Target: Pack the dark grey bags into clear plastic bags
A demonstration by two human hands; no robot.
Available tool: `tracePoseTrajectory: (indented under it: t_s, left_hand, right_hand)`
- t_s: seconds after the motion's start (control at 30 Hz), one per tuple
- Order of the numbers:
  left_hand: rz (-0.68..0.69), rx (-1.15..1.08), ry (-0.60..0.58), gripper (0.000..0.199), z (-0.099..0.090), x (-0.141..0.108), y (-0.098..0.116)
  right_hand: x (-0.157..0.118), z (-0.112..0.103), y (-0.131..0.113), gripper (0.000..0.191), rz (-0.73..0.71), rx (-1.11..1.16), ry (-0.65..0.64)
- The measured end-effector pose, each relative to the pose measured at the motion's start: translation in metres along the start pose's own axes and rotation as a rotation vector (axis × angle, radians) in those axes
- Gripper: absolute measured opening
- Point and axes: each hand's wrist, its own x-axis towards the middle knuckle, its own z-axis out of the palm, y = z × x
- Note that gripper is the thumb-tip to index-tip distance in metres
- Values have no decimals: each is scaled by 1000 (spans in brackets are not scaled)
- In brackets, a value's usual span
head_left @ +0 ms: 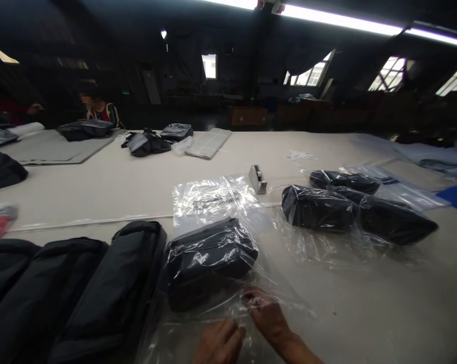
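Note:
A dark zip bag [209, 253] lies inside a clear plastic bag [281, 293] on the table in front of me. My left hand [221, 341] is closed at the near edge of the plastic, fingers curled inward. Just right of it, my right hand [264, 311] pinches the same clear plastic close to the dark bag's lower right corner. Under and beyond the wrapped bag lies a stack of flat clear plastic bags [209, 194] with printed text.
Several dark bags [110, 288] lie in a row at my left. Plastic-wrapped dark bags [319, 210] lie at the right. A tape dispenser [258, 179] stands beyond the plastic stack. Grey sheets [209, 142] and more bags lie farther back, where a person [101, 111] is at the table's far side.

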Motion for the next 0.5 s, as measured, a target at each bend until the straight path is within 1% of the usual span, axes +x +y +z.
tracePoseTrajectory:
  t_s: [0.07, 0.13, 0.2, 0.27, 0.33, 0.43, 0.5]
  left_hand:
    - [-19, 123, 51, 34, -17, 27, -11]
    - [-30, 291, 68, 46, -31, 50, -23]
    - [-38, 400, 65, 51, -38, 64, -33]
    - [-63, 423, 68, 49, -39, 65, -39]
    - [-103, 384, 111, 47, -39, 58, -41]
    - [-156, 299, 188, 47, -41, 47, -33]
    - [-172, 246, 194, 46, -44, 45, -23]
  right_hand:
    - [-11, -16, 11, 28, -97, -103, 79]
    - [-20, -26, 24, 23, -188, -239, 135]
    - [-29, -34, 38, 18, -227, -386, 128]
    - [-40, -41, 53, 18, -178, -512, 81]
    - [-54, -47, 73, 18, -79, -593, 36]
    - [-89, -57, 108, 25, 62, -691, 41]
    - [-118, -65, 128, 30, 138, -758, 72]
